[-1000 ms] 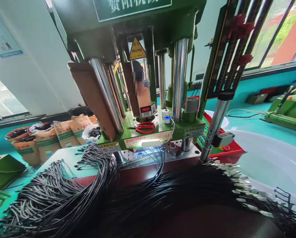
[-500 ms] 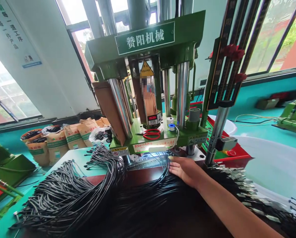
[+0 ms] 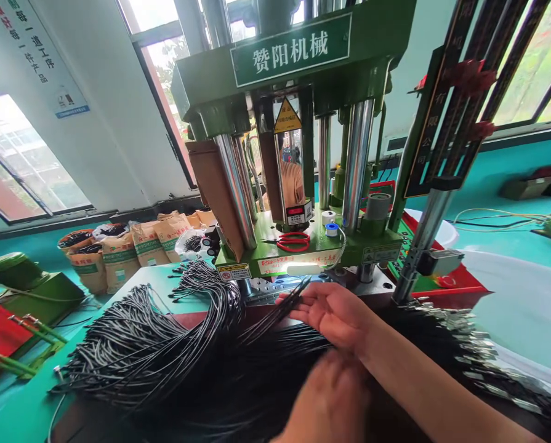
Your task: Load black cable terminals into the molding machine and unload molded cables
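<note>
My right hand (image 3: 333,312) is turned palm up in front of the press. Across its fingers lies a small bunch of thin black cords (image 3: 275,317), their ends pointing up towards the machine. Close below it is my left hand (image 3: 328,397), smeared by motion, so its fingers cannot be made out. Under both hands spreads a large mass of black cords (image 3: 238,387). A thick pile of looped cords (image 3: 127,351) covers the left side of the table. Just behind my right hand sits the press's metal lower plate (image 3: 268,295).
A green press (image 3: 293,67) stands ahead with steel columns. Red-handled scissors (image 3: 293,242) and a blue-and-white tape roll (image 3: 331,229) lie on its ledge. A metal post (image 3: 425,227) rises at right, beside a red tray (image 3: 469,280). Paper sacks (image 3: 118,255) stand at back left.
My left hand has entered from below. My right hand has turned palm up, with the cord bunch now drawn back from the plate across its fingers. The camera view has shifted slightly.
</note>
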A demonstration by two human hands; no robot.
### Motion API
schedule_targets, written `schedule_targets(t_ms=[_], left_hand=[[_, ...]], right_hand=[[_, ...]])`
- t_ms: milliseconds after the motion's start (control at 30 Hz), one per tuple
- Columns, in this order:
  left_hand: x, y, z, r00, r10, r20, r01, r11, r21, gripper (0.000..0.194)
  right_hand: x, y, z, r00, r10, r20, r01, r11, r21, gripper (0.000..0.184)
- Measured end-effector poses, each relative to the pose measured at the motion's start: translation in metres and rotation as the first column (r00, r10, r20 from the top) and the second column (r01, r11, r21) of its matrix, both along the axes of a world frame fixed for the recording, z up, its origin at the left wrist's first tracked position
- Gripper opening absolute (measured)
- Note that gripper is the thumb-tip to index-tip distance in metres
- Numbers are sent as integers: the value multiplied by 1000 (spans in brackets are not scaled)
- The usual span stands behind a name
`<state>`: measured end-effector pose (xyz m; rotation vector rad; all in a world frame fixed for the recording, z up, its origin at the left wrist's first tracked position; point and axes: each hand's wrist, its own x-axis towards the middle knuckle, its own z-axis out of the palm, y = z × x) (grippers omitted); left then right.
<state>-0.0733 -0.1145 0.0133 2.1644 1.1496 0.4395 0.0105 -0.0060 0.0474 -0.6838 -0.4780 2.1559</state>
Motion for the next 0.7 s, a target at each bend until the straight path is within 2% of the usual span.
schedule_targets(t_ms=[67,133,167,200,233,267,300,333,400,500,600,700], left_hand=[[-22,30,-9,990,115,-77,-105,987,121,36],[-51,53,-14,948,255,-193,-224,960,170,35],[-65,61,-13,924,299,-239,-264,950,168,34],[-78,67,-11,916,287,-280,-254,956,149,34],[-90,70,-7,916,249,-314,-219,967,127,33],[-99,72,-2,918,195,-345,-169,980,105,32],[-106,74,4,917,139,-374,-117,990,81,31],[-112,75,10,912,96,-400,-81,995,54,30],[-119,79,22,894,36,-447,-52,998,-23,32],[-125,84,35,891,21,-453,-67,994,-86,39],[-125,84,37,928,24,-373,-48,997,-54,38],[-119,75,34,943,-62,-327,40,997,-72,45]], right_hand=[[-2,0,5,999,13,41,-17,996,93,23],[5,4,-1,972,56,227,-121,952,283,26],[12,7,-8,917,40,398,-222,879,422,28],[20,11,-17,817,-34,576,-351,762,544,28],[30,16,-26,689,-157,708,-485,626,611,27],[39,21,-36,566,-289,772,-596,503,625,27],[49,26,-44,472,-392,790,-676,415,610,26],[58,31,-51,417,-447,792,-724,364,586,25],[73,38,-60,376,-451,809,-764,344,547,24],[87,40,-60,325,-448,833,-813,317,488,26],[89,24,-52,320,-519,793,-808,288,514,30],[80,-2,-47,346,-543,765,-824,214,525,34]])
